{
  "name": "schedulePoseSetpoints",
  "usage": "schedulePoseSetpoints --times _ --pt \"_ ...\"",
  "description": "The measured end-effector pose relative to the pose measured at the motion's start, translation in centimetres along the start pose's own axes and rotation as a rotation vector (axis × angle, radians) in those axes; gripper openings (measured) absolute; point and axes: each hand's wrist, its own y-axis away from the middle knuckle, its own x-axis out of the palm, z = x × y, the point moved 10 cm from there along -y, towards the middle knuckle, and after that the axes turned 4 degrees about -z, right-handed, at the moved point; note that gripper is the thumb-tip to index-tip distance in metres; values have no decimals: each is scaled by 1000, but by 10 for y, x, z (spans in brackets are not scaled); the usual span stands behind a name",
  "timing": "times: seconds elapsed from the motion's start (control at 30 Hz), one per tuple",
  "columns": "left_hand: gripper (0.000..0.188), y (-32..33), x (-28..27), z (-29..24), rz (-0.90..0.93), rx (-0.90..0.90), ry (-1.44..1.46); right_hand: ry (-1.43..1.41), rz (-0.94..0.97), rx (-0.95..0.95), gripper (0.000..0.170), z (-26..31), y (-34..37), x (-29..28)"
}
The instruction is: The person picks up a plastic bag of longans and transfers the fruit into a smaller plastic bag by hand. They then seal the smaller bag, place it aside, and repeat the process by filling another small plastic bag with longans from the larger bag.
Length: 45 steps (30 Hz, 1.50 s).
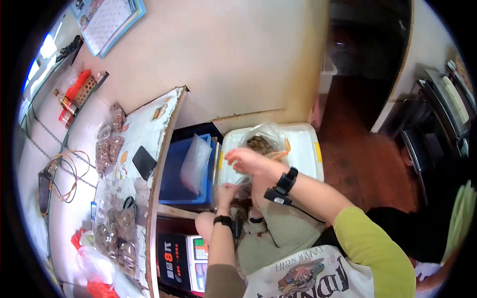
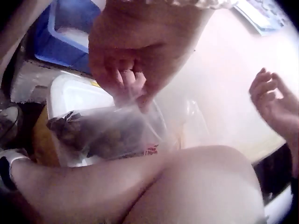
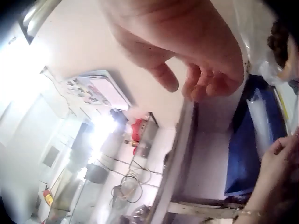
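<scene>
A clear plastic bag with dark lumpy pieces inside hangs from my left hand, whose fingers pinch its gathered top. In the head view my left hand is low, beside my knee. My right hand is raised over the white lid, its fingers loosely bent with nothing in them; the right wrist view shows the same hand held in the air. Just beyond it, an open clear bag of brownish round pieces stands on the lid.
Left of the lid, a blue bin holds clear plastic bags. A shelf carries a phone and several filled bags. Below it stands a scale. A wall rises behind the lid.
</scene>
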Motion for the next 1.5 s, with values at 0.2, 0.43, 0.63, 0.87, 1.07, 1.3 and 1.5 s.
schedulePoseSetpoints --times 0.2,0.43,0.63,0.87,1.07,1.3,1.5 --pt "22 -1 3 15 116 -124 376 805 75 -93 24 -66 -51 -19" --pt "27 -7 -2 -13 4 21 201 1743 260 141 27 -97 -33 -16" --pt "29 -9 -13 -25 -163 84 113 1869 531 66 26 -124 -13 -6" --pt "31 4 -19 -23 -218 15 404 1561 -427 -360 20 27 -24 -78" --pt "19 6 -7 -13 -190 -78 500 1568 -278 139 57 -27 -57 -163" --pt "23 2 -23 1 -254 -6 406 1572 -67 321 123 -29 -72 -155" --pt "11 10 -44 -29 -412 154 100 1983 -188 -97 113 -40 -78 -157"
